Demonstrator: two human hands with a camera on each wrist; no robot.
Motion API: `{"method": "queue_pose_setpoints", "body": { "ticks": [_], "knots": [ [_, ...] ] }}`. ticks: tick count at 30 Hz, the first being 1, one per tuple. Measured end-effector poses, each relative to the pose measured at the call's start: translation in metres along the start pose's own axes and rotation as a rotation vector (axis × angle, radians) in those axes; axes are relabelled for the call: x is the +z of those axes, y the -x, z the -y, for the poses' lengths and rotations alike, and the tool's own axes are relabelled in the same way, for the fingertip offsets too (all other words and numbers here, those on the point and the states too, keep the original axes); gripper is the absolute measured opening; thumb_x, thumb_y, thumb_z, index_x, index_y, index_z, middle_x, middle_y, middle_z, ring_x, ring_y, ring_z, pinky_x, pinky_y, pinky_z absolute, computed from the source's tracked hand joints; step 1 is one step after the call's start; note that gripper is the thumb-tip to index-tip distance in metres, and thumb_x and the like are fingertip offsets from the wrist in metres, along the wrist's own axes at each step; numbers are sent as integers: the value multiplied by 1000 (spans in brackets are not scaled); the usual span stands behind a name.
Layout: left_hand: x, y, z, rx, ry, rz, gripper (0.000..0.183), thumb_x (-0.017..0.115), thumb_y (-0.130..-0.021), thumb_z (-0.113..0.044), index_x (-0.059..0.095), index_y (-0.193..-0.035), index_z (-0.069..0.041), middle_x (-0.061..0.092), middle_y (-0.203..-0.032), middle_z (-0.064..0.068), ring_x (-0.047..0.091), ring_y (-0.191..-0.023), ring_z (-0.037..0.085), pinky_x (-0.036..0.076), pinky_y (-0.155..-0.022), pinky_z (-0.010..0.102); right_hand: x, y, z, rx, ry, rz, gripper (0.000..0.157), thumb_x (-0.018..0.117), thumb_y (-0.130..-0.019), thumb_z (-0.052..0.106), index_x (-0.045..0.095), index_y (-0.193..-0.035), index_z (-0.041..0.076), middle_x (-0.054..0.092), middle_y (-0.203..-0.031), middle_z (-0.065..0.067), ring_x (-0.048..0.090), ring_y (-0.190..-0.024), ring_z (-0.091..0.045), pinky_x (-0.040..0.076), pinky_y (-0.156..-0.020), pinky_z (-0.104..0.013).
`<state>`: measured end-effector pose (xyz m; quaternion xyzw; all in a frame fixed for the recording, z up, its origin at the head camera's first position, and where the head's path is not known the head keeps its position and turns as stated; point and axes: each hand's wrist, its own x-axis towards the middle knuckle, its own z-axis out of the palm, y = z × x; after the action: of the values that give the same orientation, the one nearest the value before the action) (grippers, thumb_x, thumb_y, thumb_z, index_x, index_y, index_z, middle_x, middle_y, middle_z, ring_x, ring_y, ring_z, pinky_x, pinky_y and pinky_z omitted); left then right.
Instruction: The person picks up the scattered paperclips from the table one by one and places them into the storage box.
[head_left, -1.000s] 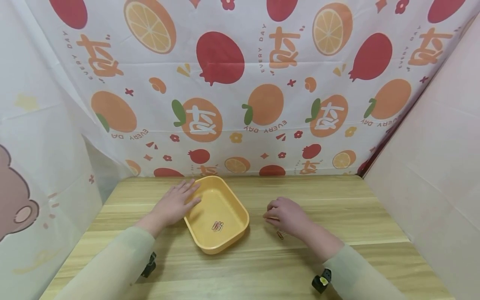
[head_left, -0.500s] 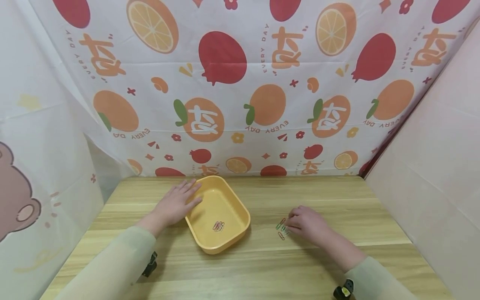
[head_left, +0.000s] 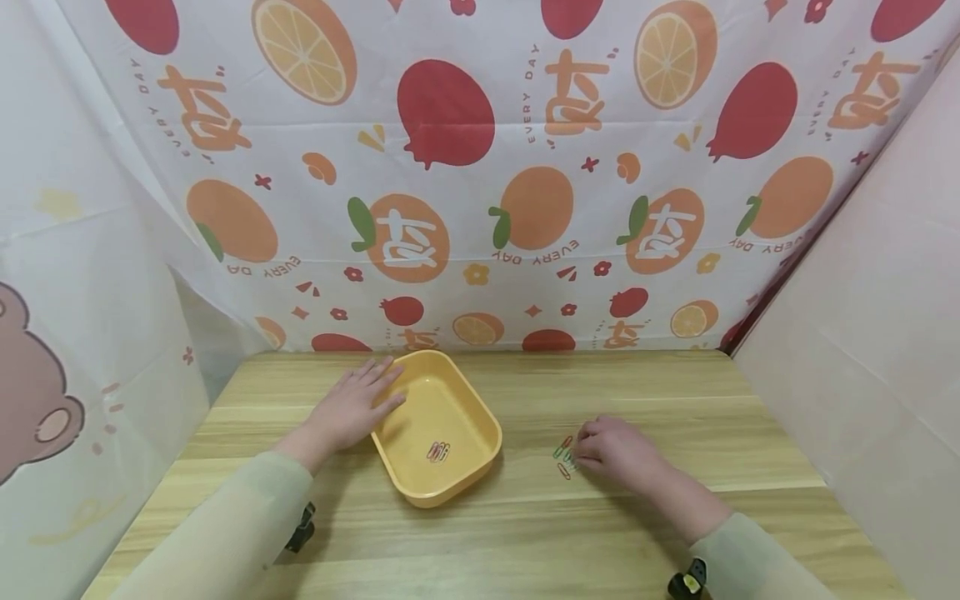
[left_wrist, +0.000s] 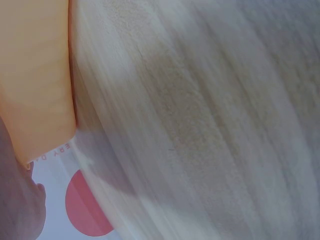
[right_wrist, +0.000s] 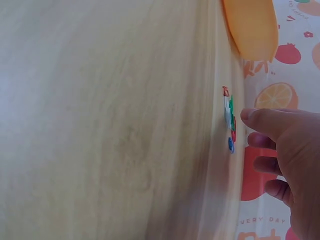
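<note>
At the far left hangs a pale cloth (head_left: 127,350) with part of a brown bear printed on it; next comes the person's left sleeve (head_left: 217,525), light green, with a black device (head_left: 302,529) at its cuff; the left hand (head_left: 347,410) lies with fingers extended and slightly spread over the left edge of a yellow rectangular tray (head_left: 423,498), resting on it without curling round it; the tray sits askew on the wood-grain counter (head_left: 540,542), and a small cluster of reddish and pale paper clips (head_left: 438,452) lies inside, towards its near end; to the right of the tray, well apart from it, a loose group of red, green, white and blue paper clips (right_wrist: 230,120) lies on the counter; just beside them is the right hand (head_left: 618,454), its fingers loosely bent, the thumb near the index finger and nothing visible in its grasp; whether the fingertips touch a clip cannot be told; behind everything hangs a fruit-print curtain (head_left: 480,133)
</note>
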<state>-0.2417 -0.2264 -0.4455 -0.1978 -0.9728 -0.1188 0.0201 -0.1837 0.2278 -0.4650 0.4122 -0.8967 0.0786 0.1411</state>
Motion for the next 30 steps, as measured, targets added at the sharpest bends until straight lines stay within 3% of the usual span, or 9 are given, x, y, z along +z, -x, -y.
{"method": "queue_pose_setpoints", "body": {
  "ticks": [5,20,30],
  "knots": [
    [0,-1,0,9,-1,0,65,41,-103,-52,30,-157,-17,19,-164,11,13,-149,41,9,-119,60,3,1,1,31,-8,44,4,80,-83,23,78,-84,19,67,-92,8,59,-85,-12,54,-77,-32],
    [-1,-1,-2,5,-4,-11,64,43,-104,-50,31,-157,-16,20,-164,10,16,-149,41,12,-119,60,6,3,-4,11,-40,59,3,81,-82,20,77,-83,20,67,-94,7,58,-86,-11,53,-77,-31],
    [-1,0,-1,4,-6,-12,64,42,-104,-50,31,-157,-16,20,-164,10,16,-149,41,12,-119,60,6,3,-2,49,-64,82,3,81,-83,22,77,-83,21,67,-95,8,58,-88,-10,53,-80,-31]
  ]
}}
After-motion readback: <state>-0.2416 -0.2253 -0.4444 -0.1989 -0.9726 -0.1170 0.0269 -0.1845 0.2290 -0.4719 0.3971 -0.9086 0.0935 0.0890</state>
